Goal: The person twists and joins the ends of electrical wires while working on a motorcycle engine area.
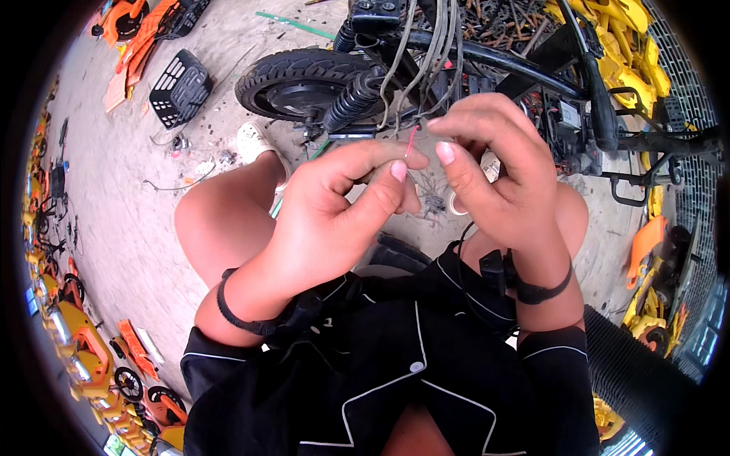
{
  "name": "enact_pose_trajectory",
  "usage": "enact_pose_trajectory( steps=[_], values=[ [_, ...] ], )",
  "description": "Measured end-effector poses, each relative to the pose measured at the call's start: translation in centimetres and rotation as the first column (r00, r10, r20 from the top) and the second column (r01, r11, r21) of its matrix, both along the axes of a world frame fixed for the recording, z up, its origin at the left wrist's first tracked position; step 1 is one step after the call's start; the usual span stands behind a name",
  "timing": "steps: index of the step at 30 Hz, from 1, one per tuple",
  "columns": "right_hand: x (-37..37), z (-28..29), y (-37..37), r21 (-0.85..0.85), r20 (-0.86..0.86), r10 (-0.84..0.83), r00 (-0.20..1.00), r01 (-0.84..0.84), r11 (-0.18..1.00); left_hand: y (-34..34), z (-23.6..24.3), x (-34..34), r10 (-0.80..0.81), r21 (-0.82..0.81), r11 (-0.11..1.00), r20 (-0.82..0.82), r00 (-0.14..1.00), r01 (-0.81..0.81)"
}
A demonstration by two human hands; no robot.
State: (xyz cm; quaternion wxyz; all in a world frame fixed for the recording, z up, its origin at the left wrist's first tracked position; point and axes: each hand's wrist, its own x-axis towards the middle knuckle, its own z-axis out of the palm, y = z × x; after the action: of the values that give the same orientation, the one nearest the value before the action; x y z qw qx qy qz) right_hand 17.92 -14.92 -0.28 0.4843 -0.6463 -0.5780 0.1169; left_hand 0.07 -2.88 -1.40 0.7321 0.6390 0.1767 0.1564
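My left hand (327,201) pinches a thin pinkish-red wire (411,141) between thumb and forefinger, its free end pointing up and away from me. Close beside it on the right is my right hand (508,171), thumb and forefinger apart with no object visible between them. Just beyond both hands lies a black scooter-like vehicle frame (494,57), with a black-tyred wheel (300,85) and a coil-spring shock absorber (354,100). Several grey cables (426,49) hang over the frame. Whether the pink wire joins anything inside my left hand is hidden.
A black plastic basket (181,90) rests on the concrete floor (125,228) at the far left, near orange panels (141,49). Yellow plastic parts (631,53) are heaped at the far right. A green strip (295,24) lies beyond the wheel.
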Motion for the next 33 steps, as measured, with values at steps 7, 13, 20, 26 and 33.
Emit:
enact_pose_trajectory(
  steps=[7, 13, 20, 26, 33],
  values=[
    [-0.7, -0.2, 0.5, 0.133, 0.333, -0.038, 0.942, -0.007, 0.991, -0.1, -0.8, 0.3, 0.040, 0.293, 0.955, 0.020, 0.999, -0.044],
    [-1.3, -0.2, 0.5, 0.147, 0.374, -0.092, 0.923, 0.039, 0.988, 0.1, -1.2, 0.5, 0.098, 0.641, 0.756, 0.087, 0.991, -0.131],
    [-1.5, -0.3, 0.4, 0.114, 0.286, -0.077, 0.955, 0.046, 0.992, 0.0, -1.1, 0.4, 0.139, 0.786, 0.600, 0.078, 0.987, -0.147],
    [-2.1, -0.2, 0.4, 0.121, 0.239, -0.090, 0.967, 0.063, 0.991, -0.1, -1.3, 0.6, 0.133, 0.799, 0.560, 0.175, 0.975, -0.220],
    [-2.6, -0.5, 0.6, 0.151, 0.204, -0.129, 0.970, 0.099, 0.984, -0.3, -1.4, 0.6, 0.134, 0.770, 0.594, 0.191, 0.972, -0.233]
  ],
)
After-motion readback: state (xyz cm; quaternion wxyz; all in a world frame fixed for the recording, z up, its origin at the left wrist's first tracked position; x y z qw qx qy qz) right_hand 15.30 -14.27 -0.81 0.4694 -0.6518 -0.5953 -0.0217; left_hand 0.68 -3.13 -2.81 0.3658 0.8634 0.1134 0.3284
